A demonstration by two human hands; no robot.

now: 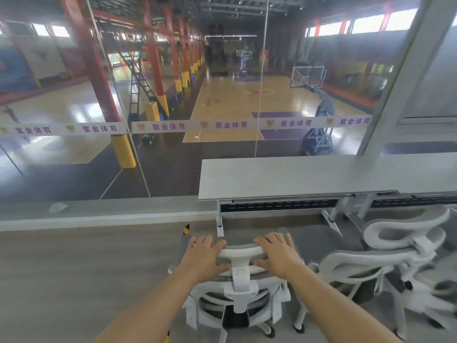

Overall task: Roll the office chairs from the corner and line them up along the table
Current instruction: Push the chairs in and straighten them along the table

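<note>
A white-framed office chair (pixel 238 290) with grey mesh stands right below me, its back toward me, facing the left end of the long grey table (pixel 296 177). My left hand (pixel 204 256) grips the left side of its headrest and my right hand (pixel 278 253) grips the right side. A second white chair (pixel 385 256) stands to the right, close beside the first, at the table's edge.
A glass wall (pixel 123 95) with a printed band runs behind the table, overlooking a basketball court. A grey sill (pixel 99 209) lies at its foot. Grey floor (pixel 74 280) spreads to my left. White table legs (pixel 220 219) stand just ahead of the chair.
</note>
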